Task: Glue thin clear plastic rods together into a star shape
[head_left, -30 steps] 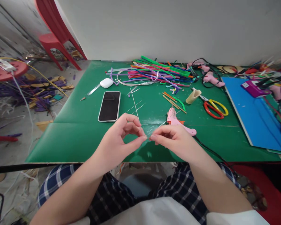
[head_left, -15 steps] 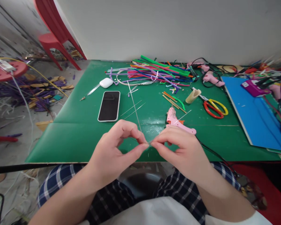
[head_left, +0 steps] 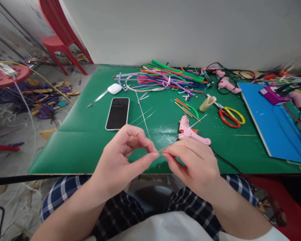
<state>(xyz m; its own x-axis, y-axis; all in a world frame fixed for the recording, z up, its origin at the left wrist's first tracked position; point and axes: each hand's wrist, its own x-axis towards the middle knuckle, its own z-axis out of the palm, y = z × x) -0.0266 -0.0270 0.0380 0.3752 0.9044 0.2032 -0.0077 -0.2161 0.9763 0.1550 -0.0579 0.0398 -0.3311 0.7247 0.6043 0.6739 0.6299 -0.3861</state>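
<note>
Above the front part of the green table [head_left: 77, 147], my left hand [head_left: 127, 160] pinches a thin silvery wire [head_left: 143, 115] between thumb and forefinger. That wire slants up and away to the left. A second thin wire [head_left: 198, 121] slants up to the right, passing behind the fingers of my right hand [head_left: 194, 162]. My right thumb and forefinger are closed close beside the left fingertips, where the two wires meet. How the wires join or cross there is too small to make out. Just beyond my right hand lies a pink glue gun [head_left: 193, 134].
A black phone [head_left: 117, 113] and a white case [head_left: 114, 88] lie on the left. Colourful pipe cleaners [head_left: 165, 78] are heaped at the back. Scissors [head_left: 230, 115], a beige tube [head_left: 207, 103], thin sticks [head_left: 184, 109] and a blue board [head_left: 271, 124] lie to the right.
My right hand has turned slightly, and its fingers have shifted a little at the pinch. More of the right-slanting wire shows near the fingertips. The left hand stays nearly still.
</note>
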